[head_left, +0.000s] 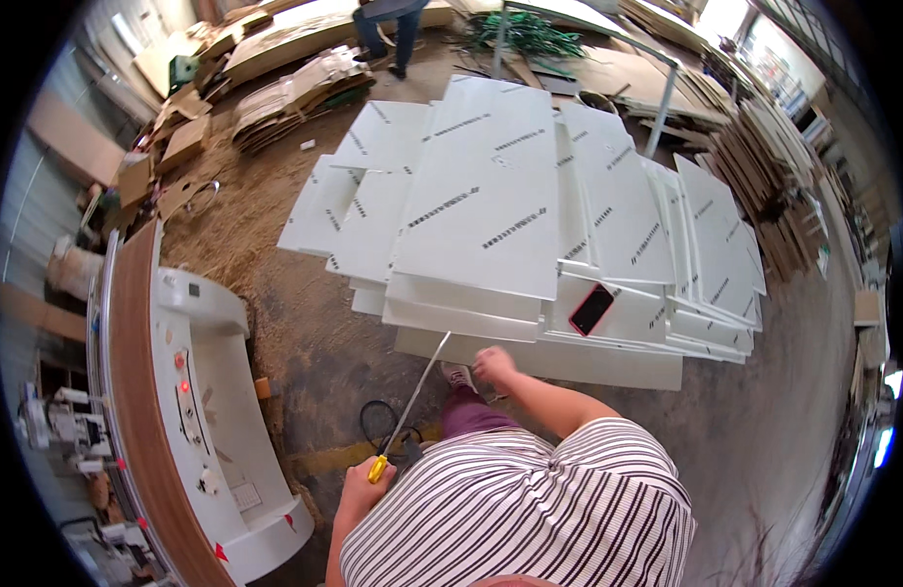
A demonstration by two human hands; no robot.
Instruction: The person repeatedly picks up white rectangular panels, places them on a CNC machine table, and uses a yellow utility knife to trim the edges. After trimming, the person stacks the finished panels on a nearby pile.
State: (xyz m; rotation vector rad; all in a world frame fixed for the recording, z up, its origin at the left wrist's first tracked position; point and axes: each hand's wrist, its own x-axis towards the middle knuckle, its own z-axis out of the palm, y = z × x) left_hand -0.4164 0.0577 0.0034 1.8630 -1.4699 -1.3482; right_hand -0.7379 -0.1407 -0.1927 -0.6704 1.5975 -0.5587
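A long-shafted screwdriver with a yellow handle (377, 469) is gripped in my left hand (359, 492), low in the picture. Its thin metal shaft slants up and away, and the tip lies near the front edge of the white panels (476, 210). These panels, printed with dark slanted marks, lie in several overlapping stacks in front of me. My right hand (494, 366) is closed just off their near edge, to the right of the screwdriver's tip. Whatever its fingers may hold is too small to make out. Both hands are apart from each other.
On the panels at the right lies a phone (590, 310) with a pink-red edge. At left stands a white machine housing (226, 430) with buttons and a brown board edge. Brown boards (755, 171) are stacked at right. A person (398, 34) stands at the back. A dark cable (371, 419) lies on the floor.
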